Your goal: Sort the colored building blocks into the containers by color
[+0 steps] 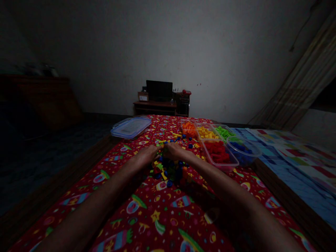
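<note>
Over a pile of small mixed toy bricks point(164, 175) in the middle of the red patterned cloth point(147, 217), my two hands meet nearly fingertip to fingertip. My left hand point(149, 153) comes in from the left with its fingers pinched together. Beside it my right hand point(173, 150) is curled, its knuckles toward the right. Whatever sits between the fingers is too dark and small to name. Blue, yellow, green and red pieces lie below and around both hands.
Clear containers at right hold orange pieces point(189, 129), yellow pieces point(207, 133), green pieces point(224, 132), red pieces point(216, 152) and blue pieces point(241, 148). Stacked clear lids point(131, 127) lie at the far left. A monitor point(159, 91) stands by the wall.
</note>
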`<state>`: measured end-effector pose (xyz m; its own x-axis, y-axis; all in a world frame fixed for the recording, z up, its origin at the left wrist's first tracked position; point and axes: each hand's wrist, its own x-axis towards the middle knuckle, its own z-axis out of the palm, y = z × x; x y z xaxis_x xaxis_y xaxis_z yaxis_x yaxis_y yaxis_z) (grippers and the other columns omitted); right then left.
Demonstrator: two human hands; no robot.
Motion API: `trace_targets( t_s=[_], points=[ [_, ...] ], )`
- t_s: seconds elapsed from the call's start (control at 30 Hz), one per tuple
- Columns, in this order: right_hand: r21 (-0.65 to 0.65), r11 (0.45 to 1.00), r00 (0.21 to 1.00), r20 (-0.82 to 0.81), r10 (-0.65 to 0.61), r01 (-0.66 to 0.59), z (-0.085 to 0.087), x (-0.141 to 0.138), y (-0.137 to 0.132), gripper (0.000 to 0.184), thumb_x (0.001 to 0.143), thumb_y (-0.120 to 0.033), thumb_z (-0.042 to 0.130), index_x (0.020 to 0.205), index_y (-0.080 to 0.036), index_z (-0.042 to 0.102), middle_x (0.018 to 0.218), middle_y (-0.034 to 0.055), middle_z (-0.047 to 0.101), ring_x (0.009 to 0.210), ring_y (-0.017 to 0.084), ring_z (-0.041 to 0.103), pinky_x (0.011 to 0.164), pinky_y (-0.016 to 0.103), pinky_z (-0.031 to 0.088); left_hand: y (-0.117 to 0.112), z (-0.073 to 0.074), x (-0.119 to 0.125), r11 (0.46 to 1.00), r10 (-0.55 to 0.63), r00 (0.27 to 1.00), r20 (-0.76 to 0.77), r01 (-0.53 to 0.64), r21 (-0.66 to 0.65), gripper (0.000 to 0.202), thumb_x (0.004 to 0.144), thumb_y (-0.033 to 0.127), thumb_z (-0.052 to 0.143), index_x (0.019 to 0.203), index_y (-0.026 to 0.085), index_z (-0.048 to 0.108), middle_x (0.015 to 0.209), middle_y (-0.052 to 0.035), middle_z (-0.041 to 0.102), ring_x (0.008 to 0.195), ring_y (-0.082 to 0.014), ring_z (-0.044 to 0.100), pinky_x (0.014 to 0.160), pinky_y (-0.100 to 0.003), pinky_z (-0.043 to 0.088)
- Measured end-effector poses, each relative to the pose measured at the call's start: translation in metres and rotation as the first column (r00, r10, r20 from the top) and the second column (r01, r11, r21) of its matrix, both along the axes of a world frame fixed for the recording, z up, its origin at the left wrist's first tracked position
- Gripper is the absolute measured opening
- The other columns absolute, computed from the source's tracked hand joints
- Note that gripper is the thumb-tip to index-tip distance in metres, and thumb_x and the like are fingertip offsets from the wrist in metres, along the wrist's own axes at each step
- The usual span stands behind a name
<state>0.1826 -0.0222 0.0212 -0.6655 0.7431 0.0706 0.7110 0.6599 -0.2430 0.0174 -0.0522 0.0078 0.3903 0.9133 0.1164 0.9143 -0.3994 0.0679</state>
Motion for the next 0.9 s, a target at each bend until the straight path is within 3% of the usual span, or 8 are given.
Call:
trace_targets(
  t_s=[0.1, 0.2, 0.4, 0.6, 0.7, 0.8, 0.9],
  points=[
    [0.101, 0.994, 0.988, 0.157, 0.012, -0.029, -0.002, -0.005, -0.003, 0.024, 0.079, -0.013, 0.053, 0.099, -0.009, 0.066, 0.099, 0.0163, 0.067, 0.091, 0.021, 0.062, 0.075, 0.025, 0.045, -0.003, -0.001, 0.004, 1.0, -0.005, 0.999, -0.052, 0.005, 0.001, 0.027, 0.085, 0.023, 0.048, 0.109, 0.022, 0.061, 0.098, -0.0093, 0.069, 0.087, -0.0224, 0.065, 0.071, -0.027, 0.047],
    [0.149, 0.989, 0.984, 0.177, -0.007, -0.02, -0.001, -0.006, -0.006, 0.03, 0.08, -0.008, 0.05, 0.108, -0.009, 0.062, 0.108, 0.0174, 0.065, 0.101, 0.022, 0.061, 0.083, 0.027, 0.046, -0.001, -0.004, 0.004, 1.0, -0.015, 0.999, -0.04, 0.015, 0.017, 0.024, 0.085, 0.021, 0.047, 0.102, 0.022, 0.063, 0.094, -0.0075, 0.07, 0.086, -0.0211, 0.065, 0.071, -0.026, 0.047],
    [0.124, 0.99, 0.979, 0.183, -0.086, 0.064, 0.0, -0.013, -0.007, 0.032, 0.083, -0.018, 0.05, 0.112, -0.01, 0.061, 0.11, 0.0169, 0.065, 0.102, 0.023, 0.061, 0.079, 0.028, 0.048, 0.009, -0.017, -0.01, 0.99, -0.131, 0.985, 0.111, 0.125, 0.063, 0.027, 0.086, 0.023, 0.045, 0.104, 0.021, 0.066, 0.09, -0.0077, 0.071, 0.084, -0.0213, 0.065, 0.074, -0.028, 0.047],
    [0.026, 0.985, 0.98, 0.103, -0.173, 0.171, -0.004, -0.012, -0.005, 0.027, 0.076, -0.025, 0.059, 0.098, -0.012, 0.069, 0.094, 0.0126, 0.07, 0.082, 0.02, 0.064, 0.062, 0.023, 0.044, 0.014, -0.027, -0.024, 0.983, -0.069, 0.969, 0.238, 0.024, 0.185, 0.033, 0.083, 0.029, 0.051, 0.111, 0.018, 0.065, 0.106, -0.0116, 0.07, 0.099, -0.0244, 0.063, 0.088, -0.033, 0.046],
    [-0.109, 0.962, 0.964, -0.073, -0.257, 0.249, -0.003, -0.001, -0.004, 0.022, 0.069, -0.027, 0.066, 0.083, -0.012, 0.071, 0.076, 0.0059, 0.068, 0.069, 0.015, 0.06, 0.055, 0.02, 0.038, 0.014, -0.022, -0.025, 0.979, -0.015, 0.942, 0.335, -0.054, 0.195, 0.036, 0.081, 0.032, 0.054, 0.111, 0.018, 0.066, 0.104, -0.0099, 0.071, 0.098, -0.024, 0.064, 0.089, -0.034, 0.046],
    [-0.362, 0.903, 0.84, -0.396, -0.372, 0.23, -0.004, 0.012, -0.008, 0.02, 0.068, -0.03, 0.065, 0.077, -0.013, 0.069, 0.06, -0.001, 0.059, 0.057, 0.009, 0.051, 0.049, 0.018, 0.034, 0.014, -0.01, -0.019, 0.988, 0.035, 0.893, 0.448, -0.098, 0.117, 0.036, 0.08, 0.037, 0.054, 0.109, 0.02, 0.068, 0.104, -0.0066, 0.072, 0.098, -0.0238, 0.065, 0.088, -0.032, 0.048],
    [-0.594, 0.804, 0.59, -0.639, -0.494, 0.03, -0.009, 0.023, -0.015, 0.019, 0.066, -0.032, 0.064, 0.074, -0.015, 0.066, 0.057, -0.0042, 0.054, 0.052, 0.007, 0.046, 0.046, 0.017, 0.032, 0.011, 0.001, -0.005, 0.993, 0.098, 0.806, 0.583, -0.12, -0.002, 0.044, 0.079, 0.045, 0.054, 0.111, 0.018, 0.067, 0.107, -0.0058, 0.071, 0.098, -0.0247, 0.065, 0.085, -0.032, 0.049]
  ],
)
